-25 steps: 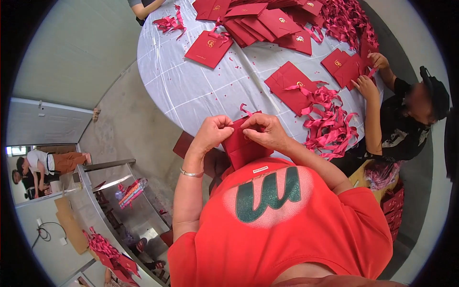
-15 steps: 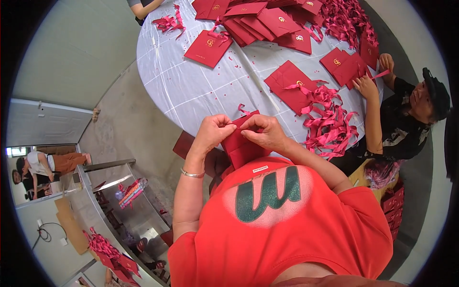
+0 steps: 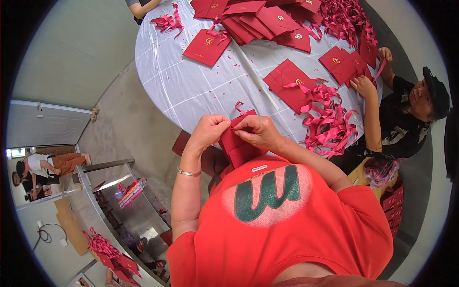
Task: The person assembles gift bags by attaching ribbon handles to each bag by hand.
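A red bag (image 3: pixel 239 150) is hanging close in front of the person's red shirt, at the near edge of the table, its long axis running away from the body toward the tabletop and leaning a little to one side. A pink ribbon loop (image 3: pixel 239 108) is sticking out beyond its far end.

Both hands are working at the upper part of the bag. The left hand (image 3: pixel 206 130) is pressing thumb and finger together at the bag's left edge, so the bag's body is lying to the right of that grip and nearer the shirt. The right hand (image 3: pixel 262 132) is reaching across the bag's face, its pinched fingertips almost meeting the left ones; it is covering more of the bag than the left. Both grips appear to be clamping the bag's edge; whether a ribbon end is caught there too is too small to tell.

Farther out, the table (image 3: pixel 184 91) is carrying a flat red bag (image 3: pixel 288 86) with a tangle of pink ribbons (image 3: pixel 327 126) lying beside and partly over it. To the right, a co-worker's hand (image 3: pixel 365 87) is touching other bags. At the far side, a heap of red bags (image 3: pixel 270 21) is spreading beside more ribbons.
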### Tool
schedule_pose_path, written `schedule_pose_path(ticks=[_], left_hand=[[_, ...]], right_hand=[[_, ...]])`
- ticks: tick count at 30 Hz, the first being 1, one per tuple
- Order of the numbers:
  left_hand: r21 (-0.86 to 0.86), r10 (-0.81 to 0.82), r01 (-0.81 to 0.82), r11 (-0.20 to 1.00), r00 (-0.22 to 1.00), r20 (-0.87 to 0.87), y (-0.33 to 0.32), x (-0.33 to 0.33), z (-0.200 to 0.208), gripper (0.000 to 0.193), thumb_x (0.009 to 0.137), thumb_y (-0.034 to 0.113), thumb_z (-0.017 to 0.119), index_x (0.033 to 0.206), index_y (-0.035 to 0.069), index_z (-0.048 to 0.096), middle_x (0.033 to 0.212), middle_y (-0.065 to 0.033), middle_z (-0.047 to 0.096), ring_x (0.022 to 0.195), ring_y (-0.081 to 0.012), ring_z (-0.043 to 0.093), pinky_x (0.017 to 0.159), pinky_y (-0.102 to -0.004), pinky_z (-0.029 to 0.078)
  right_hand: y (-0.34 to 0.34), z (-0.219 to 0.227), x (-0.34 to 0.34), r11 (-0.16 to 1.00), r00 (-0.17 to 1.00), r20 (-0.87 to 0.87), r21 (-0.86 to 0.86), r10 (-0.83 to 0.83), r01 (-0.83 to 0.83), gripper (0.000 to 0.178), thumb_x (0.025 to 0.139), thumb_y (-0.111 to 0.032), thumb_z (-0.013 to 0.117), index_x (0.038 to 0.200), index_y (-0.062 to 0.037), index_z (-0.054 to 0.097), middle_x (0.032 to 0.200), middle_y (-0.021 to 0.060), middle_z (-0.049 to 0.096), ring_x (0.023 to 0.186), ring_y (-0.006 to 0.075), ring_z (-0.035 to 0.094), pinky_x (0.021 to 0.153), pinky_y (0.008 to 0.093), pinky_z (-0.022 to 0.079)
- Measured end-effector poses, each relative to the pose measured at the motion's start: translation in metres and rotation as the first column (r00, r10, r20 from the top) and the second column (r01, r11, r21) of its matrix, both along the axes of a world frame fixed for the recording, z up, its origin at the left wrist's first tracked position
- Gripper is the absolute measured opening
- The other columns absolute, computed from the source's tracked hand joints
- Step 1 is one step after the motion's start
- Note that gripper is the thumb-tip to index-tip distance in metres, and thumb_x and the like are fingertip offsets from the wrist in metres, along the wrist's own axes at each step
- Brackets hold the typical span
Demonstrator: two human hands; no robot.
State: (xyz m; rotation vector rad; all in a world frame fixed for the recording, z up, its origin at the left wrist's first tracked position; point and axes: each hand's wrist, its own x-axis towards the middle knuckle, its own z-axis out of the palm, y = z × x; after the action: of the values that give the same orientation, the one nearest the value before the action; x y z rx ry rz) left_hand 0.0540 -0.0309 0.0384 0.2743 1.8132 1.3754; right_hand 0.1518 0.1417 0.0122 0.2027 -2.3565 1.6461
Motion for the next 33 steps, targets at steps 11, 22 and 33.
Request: schedule_pose_path(ticks=[11,22,33], left_hand=[[-0.003,0.000,0.000,1.000,1.000,-0.018,0.002,0.006,0.008,0.020,0.088,0.017,0.058,0.079,0.001,0.067,0.056,0.0030,0.054,0.041,-0.0039,0.043,0.036,-0.0210,0.032],[-0.007,-0.003,0.003,1.000,0.998,-0.058,0.011,0.003,0.004,0.021,0.088,0.016,0.057,0.078,0.000,0.068,0.056,0.0028,0.055,0.043,-0.0036,0.045,0.037,-0.0212,0.034],[-0.158,-0.214,0.163,0.974,0.894,-0.394,0.011,-0.006,-0.020,0.021,0.082,0.020,0.054,0.080,0.003,0.066,0.062,-0.0152,0.059,0.058,-0.0106,0.051,0.054,-0.0348,0.047]], right_hand=[[-0.007,0.008,0.002,0.978,0.991,-0.045,0.167,-0.122,0.128,0.008,0.074,-0.005,0.069,0.081,-0.0034,0.065,0.073,0.0109,0.064,0.065,0.0209,0.065,0.058,0.0308,0.051],[-0.013,0.019,-0.006,0.858,0.985,-0.054,0.485,-0.165,0.171,0.008,0.070,-0.010,0.066,0.073,-0.0050,0.061,0.070,0.0122,0.062,0.061,0.0302,0.062,0.055,0.0396,0.051],[-0.013,0.038,-0.033,0.864,0.947,0.305,0.498,-0.101,-0.068,0.015,0.070,-0.015,0.062,0.067,-0.0005,0.064,0.067,0.0222,0.061,0.065,0.0395,0.062,0.059,0.0464,0.050]])
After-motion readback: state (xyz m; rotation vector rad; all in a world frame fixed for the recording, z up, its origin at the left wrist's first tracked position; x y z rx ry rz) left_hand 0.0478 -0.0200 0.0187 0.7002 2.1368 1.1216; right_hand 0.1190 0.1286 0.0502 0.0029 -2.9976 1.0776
